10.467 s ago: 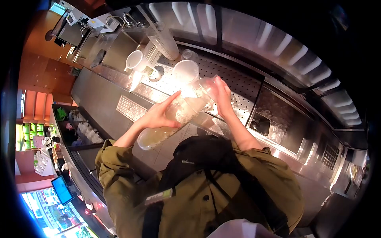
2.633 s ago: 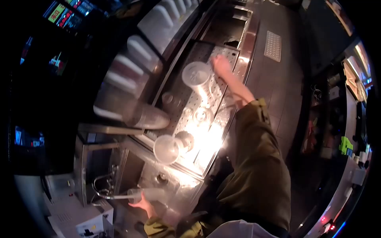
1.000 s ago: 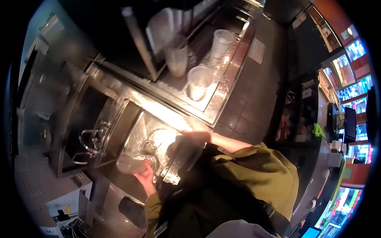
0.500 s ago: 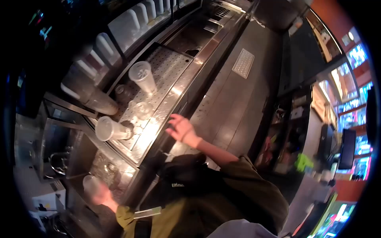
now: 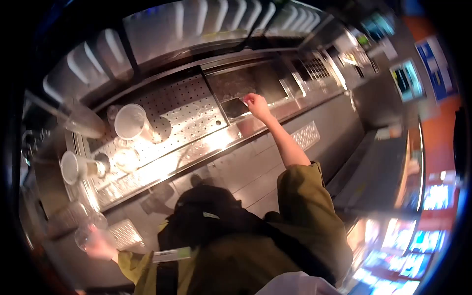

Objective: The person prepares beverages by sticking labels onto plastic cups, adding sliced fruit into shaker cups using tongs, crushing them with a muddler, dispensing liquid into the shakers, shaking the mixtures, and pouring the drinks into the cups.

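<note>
My left hand (image 5: pixel 101 244), blurred, is closed around a clear cup (image 5: pixel 87 227) at the lower left, held over the floor. Reaching over the front edge of the steel counter, my right hand (image 5: pixel 257 106) has its fingers curled together at the ice bin (image 5: pixel 238 86). Its fingertips meet the end of what looks like a dark scoop (image 5: pixel 234 107) in the bin's near corner; the grip is partly hidden. Left of the bin, a frosted cup (image 5: pixel 132 123) stands on the perforated drainboard (image 5: pixel 189 105), with a second frosted cup (image 5: pixel 73 168) farther left.
A clear glass piece (image 5: pixel 126 160) lies by the cups, and a large clear pitcher (image 5: pixel 81 120) stands behind. Several white-handled containers (image 5: pixel 179 22) line the back. A slotted grate (image 5: pixel 314 67) is at the counter's right. A light mat (image 5: pixel 306 135) lies on the floor.
My view has turned toward the bin. My right hand has moved from beside the counter, fingers spread, to the bin, fingers closed. My left hand has come away from the sink with the clear cup.
</note>
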